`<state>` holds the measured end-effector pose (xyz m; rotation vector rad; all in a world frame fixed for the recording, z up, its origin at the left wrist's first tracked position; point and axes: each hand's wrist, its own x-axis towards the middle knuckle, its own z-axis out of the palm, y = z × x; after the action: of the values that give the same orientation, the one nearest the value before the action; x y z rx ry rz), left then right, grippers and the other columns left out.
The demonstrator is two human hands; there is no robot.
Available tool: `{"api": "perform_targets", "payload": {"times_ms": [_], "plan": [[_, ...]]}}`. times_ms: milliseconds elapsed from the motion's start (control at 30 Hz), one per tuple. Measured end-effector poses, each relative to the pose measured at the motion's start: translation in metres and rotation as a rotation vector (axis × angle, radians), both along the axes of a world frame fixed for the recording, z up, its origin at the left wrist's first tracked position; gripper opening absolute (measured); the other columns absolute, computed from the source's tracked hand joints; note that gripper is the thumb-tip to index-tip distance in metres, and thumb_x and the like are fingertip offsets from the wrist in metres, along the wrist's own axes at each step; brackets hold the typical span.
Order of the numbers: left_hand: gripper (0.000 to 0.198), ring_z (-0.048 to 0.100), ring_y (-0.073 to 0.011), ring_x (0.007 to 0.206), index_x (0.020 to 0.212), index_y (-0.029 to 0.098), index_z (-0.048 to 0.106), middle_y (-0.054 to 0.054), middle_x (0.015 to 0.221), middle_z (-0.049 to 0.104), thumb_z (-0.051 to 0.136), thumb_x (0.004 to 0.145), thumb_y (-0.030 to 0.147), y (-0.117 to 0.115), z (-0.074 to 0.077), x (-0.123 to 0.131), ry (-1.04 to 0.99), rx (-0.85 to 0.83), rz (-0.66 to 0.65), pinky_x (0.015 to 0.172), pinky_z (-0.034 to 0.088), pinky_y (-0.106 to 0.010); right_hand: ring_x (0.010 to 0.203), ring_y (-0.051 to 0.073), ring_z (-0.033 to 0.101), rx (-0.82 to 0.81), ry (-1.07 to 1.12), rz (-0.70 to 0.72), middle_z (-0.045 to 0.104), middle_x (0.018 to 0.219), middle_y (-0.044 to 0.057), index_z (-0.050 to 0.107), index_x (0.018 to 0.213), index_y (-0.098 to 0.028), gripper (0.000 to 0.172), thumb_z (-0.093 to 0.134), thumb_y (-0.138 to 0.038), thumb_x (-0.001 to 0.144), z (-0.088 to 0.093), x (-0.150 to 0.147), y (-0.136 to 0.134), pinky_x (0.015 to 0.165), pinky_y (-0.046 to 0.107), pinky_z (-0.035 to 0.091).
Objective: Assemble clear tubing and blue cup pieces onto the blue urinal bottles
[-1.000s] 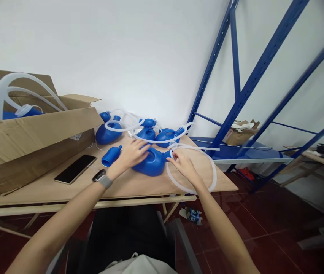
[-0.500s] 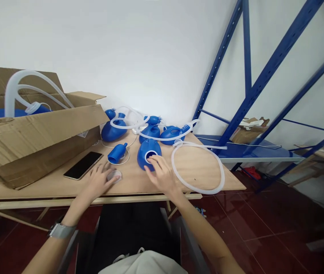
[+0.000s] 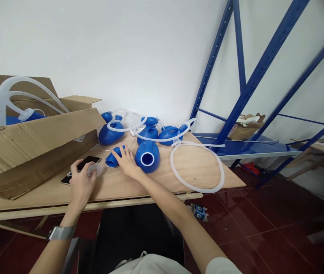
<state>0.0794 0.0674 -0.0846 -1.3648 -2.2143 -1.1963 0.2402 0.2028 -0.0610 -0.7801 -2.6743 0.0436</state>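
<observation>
My left hand (image 3: 82,182) is over the phone (image 3: 88,163), its fingers curled and its thumb pinching a clear round cap (image 3: 95,169). A small white bit (image 3: 69,174) shows beside those fingers. My right hand (image 3: 128,163) has its thumb and fingers around a blue spouted cup (image 3: 111,161), which lies on its side with the wide mouth toward me. Right of that hand rests a blue urinal bottle (image 3: 155,160), its white-rimmed mouth facing me and uncovered.
An open cardboard box (image 3: 42,140) with tubes and blue bottles inside stands left. More blue bottles (image 3: 111,133) with tubing line the back. A coiled clear tube (image 3: 221,173) lies at the right of the table. Beyond is a blue metal rack (image 3: 243,91).
My right hand has left the bottle's mouth and moved left onto the blue spouted cup. My left hand has lifted the clear cap and shifted left over the phone.
</observation>
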Motion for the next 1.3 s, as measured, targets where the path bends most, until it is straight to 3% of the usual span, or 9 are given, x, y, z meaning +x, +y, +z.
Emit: {"api": "perform_targets", "payload": {"times_ms": [133, 300, 433, 533, 667, 767, 900, 1100, 1300], "plan": [[0.059, 0.056, -0.0432, 0.136, 0.147, 0.02, 0.056, -0.022, 0.155, 0.043, 0.063, 0.089, 0.029, 0.003, 0.0, 0.005, -0.066, 0.057, 0.027, 0.106, 0.053, -0.061, 0.165, 0.035, 0.017, 0.09, 0.017, 0.129, 0.033, 0.171, 0.024, 0.053, 0.151, -0.01, 0.054, 0.065, -0.014, 0.099, -0.009, -0.009, 0.019, 0.132, 0.058, 0.021], [0.095, 0.039, -0.0483, 0.152, 0.166, 0.014, 0.023, -0.028, 0.164, 0.027, 0.071, 0.087, 0.036, 0.004, 0.008, 0.017, -0.083, 0.249, 0.007, 0.111, 0.051, -0.06, 0.162, 0.029, 0.03, -0.096, 0.325, 0.264, 0.045, 0.164, 0.024, 0.046, 0.156, -0.008, 0.061, 0.065, -0.033, 0.103, -0.011, 0.005, 0.009, 0.132, 0.048, 0.026], [0.103, 0.075, -0.0322, 0.106, 0.169, 0.026, 0.012, -0.027, 0.17, 0.021, 0.075, 0.089, 0.04, -0.013, 0.035, 0.043, -0.183, 0.428, -0.118, 0.074, 0.066, -0.045, 0.156, 0.027, 0.04, -0.446, 0.78, 0.36, 0.043, 0.165, 0.017, 0.033, 0.164, -0.021, 0.073, 0.057, -0.054, 0.103, 0.007, 0.026, -0.017, 0.129, 0.047, 0.034], [0.103, 0.076, -0.0182, 0.085, 0.167, 0.038, 0.016, -0.019, 0.168, 0.034, 0.08, 0.086, 0.032, -0.032, 0.057, 0.068, -0.155, 0.547, -0.265, 0.076, 0.067, -0.041, 0.155, 0.029, 0.039, -0.594, 1.013, 0.371, 0.043, 0.165, 0.013, 0.033, 0.164, -0.026, 0.082, 0.057, -0.069, 0.098, 0.026, 0.054, -0.05, 0.13, 0.049, 0.03], [0.072, 0.079, -0.0234, 0.094, 0.146, 0.03, 0.057, -0.007, 0.121, 0.075, 0.084, 0.08, 0.019, -0.049, 0.077, 0.09, 0.044, 0.696, -0.351, 0.081, 0.067, -0.039, 0.134, 0.03, 0.059, -0.718, 1.162, 0.305, 0.061, 0.143, 0.012, 0.037, 0.159, -0.026, 0.095, 0.069, -0.077, 0.085, 0.043, 0.105, -0.084, 0.12, 0.048, 0.046], [0.041, 0.078, -0.0242, 0.096, 0.119, 0.027, 0.076, -0.004, 0.104, 0.078, 0.084, 0.081, 0.016, -0.044, 0.092, 0.104, 0.052, 0.787, -0.265, 0.083, 0.065, -0.037, 0.123, 0.03, 0.066, -0.885, 1.202, 0.278, 0.068, 0.13, 0.011, 0.044, 0.154, -0.027, 0.094, 0.073, -0.079, 0.081, 0.047, 0.137, -0.084, 0.11, 0.047, 0.054], [0.021, 0.077, -0.0195, 0.088, 0.112, 0.026, 0.08, -0.003, 0.108, 0.08, 0.071, 0.093, 0.029, -0.02, 0.113, 0.134, -0.174, 0.57, -0.407, 0.076, 0.065, -0.032, 0.143, 0.03, 0.055, -1.018, 1.151, 0.268, 0.062, 0.151, 0.008, 0.055, 0.152, -0.028, 0.079, 0.065, -0.075, 0.089, 0.044, 0.166, -0.069, 0.123, 0.047, 0.043], [0.044, 0.078, -0.0211, 0.071, 0.128, 0.022, 0.076, -0.007, 0.106, 0.083, 0.058, 0.098, 0.049, -0.003, 0.123, 0.163, -0.223, 0.033, -0.851, 0.058, 0.063, -0.028, 0.154, 0.029, 0.044, -0.887, 0.979, 0.186, 0.048, 0.166, 0.004, 0.048, 0.161, -0.03, 0.078, 0.062, -0.069, 0.095, 0.048, 0.193, -0.066, 0.129, 0.045, 0.036], [0.04, 0.073, -0.0163, 0.061, 0.132, 0.027, 0.075, -0.008, 0.121, 0.08, 0.059, 0.102, 0.048, -0.007, 0.115, 0.156, 0.146, 0.06, -0.91, 0.061, 0.06, -0.028, 0.153, 0.029, 0.045, -0.734, 0.942, 0.167, 0.049, 0.166, 0.004, 0.052, 0.158, -0.031, 0.065, 0.061, -0.061, 0.1, 0.061, 0.212, -0.066, 0.128, 0.047, 0.035]]}}
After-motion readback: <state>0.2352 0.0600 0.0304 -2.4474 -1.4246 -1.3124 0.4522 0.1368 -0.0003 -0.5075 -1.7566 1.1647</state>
